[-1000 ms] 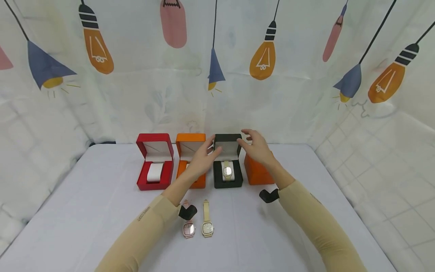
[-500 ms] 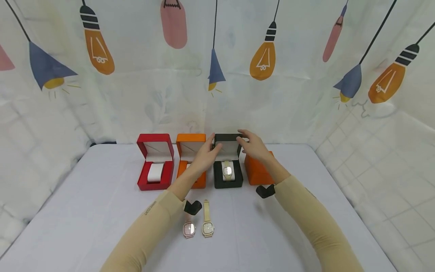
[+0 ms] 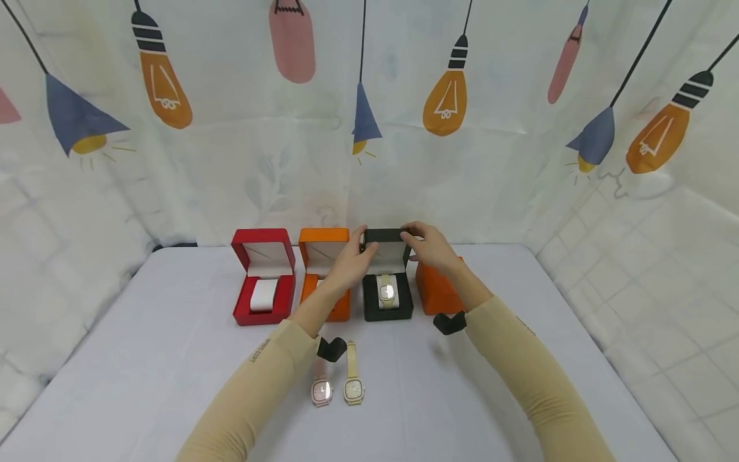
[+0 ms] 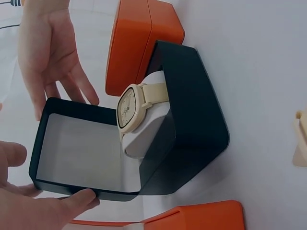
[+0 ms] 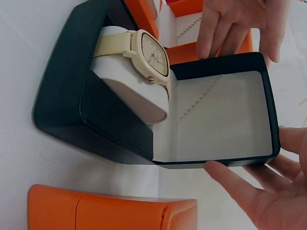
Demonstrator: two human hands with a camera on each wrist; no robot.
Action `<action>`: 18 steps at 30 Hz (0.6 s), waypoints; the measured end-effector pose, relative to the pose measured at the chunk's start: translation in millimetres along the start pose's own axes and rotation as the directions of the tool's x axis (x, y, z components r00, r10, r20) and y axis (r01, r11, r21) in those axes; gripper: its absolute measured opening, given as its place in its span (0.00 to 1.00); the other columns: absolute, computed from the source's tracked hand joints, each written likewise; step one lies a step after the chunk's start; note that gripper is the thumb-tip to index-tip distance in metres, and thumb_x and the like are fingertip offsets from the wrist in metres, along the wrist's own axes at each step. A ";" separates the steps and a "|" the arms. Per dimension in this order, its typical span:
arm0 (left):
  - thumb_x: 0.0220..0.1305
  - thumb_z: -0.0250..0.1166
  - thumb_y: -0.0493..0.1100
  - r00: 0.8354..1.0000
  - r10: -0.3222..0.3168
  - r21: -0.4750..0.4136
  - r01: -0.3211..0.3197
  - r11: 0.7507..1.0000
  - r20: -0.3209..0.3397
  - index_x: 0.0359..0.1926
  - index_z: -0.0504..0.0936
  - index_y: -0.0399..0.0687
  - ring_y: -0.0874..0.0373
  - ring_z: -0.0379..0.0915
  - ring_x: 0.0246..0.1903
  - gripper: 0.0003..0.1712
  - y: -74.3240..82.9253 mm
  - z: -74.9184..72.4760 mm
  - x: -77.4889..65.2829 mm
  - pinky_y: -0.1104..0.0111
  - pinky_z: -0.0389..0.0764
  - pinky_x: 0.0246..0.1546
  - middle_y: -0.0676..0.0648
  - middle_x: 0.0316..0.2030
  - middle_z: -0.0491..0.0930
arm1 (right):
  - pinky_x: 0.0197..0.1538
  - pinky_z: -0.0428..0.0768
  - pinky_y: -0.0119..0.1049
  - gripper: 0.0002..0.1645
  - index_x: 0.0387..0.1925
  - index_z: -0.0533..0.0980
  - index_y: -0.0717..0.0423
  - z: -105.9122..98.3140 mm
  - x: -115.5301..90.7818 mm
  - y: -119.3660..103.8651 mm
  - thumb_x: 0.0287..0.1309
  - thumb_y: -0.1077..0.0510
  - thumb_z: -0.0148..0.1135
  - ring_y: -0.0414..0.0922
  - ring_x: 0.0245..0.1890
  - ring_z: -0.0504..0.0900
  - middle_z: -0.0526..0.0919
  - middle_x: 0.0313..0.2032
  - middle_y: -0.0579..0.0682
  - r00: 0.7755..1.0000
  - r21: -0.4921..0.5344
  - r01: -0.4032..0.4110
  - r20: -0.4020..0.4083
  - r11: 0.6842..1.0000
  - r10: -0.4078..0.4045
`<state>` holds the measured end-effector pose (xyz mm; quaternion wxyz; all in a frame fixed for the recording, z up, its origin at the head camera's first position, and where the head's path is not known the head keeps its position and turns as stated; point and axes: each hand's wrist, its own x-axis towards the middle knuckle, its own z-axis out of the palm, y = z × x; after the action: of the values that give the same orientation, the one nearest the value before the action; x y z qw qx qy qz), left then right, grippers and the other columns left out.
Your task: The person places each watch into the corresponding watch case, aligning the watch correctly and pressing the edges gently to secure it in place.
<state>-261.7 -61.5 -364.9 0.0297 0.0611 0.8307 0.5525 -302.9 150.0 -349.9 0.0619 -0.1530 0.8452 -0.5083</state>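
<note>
A dark green watch box point(image 3: 388, 314) stands with its lid up, and a cream watch point(image 4: 132, 108) is strapped round the white cushion inside. My left hand point(image 3: 346, 262) holds the left side of the lid, its thumb on the side wall and other fingers behind the corner. At the opposite side, my right hand point(image 5: 280, 191) holds the lid, its thumb along the side wall and a fingertip at the top edge. Some fingers of each hand are hidden behind the lid. Nearer on the table lie a pink watch point(image 3: 321, 391) and a yellow watch point(image 3: 353, 389).
To the left stand an opened orange box point(image 3: 324, 235), partly behind my left arm, and an opened red box point(image 3: 285, 297) with a bare white cushion. A closed orange box point(image 3: 437, 294) stands right of the green one. A patterned cloth point(image 3: 231, 160) hangs behind the table.
Both hands have come slightly closer together onto the green lid's sides, the right one shifting left. The lid stays up, and the watches and other boxes keep their places.
</note>
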 end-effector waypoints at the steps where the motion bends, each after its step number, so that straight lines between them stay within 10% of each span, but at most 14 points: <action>1: 0.81 0.50 0.55 1.000 -0.001 0.006 0.001 1.000 0.001 0.82 0.48 0.55 0.42 0.53 0.75 0.37 -0.1 0.4 0.9 0.44 0.55 0.73 0.40 0.78 0.54 | 0.53 0.84 0.50 0.27 0.70 0.68 0.62 -0.4 -0.3 0.4 0.79 0.52 0.52 0.58 0.66 0.72 0.70 0.68 0.60 1.000 0.002 -0.002 -0.002 1.000 0.002; 18: 0.85 0.44 0.47 0.995 0.092 0.081 -0.089 0.993 -0.038 0.79 0.60 0.51 0.42 0.63 0.70 0.27 1.5 0.1 4.3 0.46 0.67 0.68 0.38 0.74 0.62 | 0.54 0.83 0.52 0.26 0.69 0.69 0.62 2.0 -4.2 0.8 0.79 0.53 0.53 0.61 0.69 0.70 0.72 0.68 0.61 0.999 0.001 0.021 -0.030 1.000 -0.021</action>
<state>-265.8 -60.3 -363.5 -0.0149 0.0882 0.8488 0.5211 -298.6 150.0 -351.8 0.0440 -0.1540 0.8440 -0.5118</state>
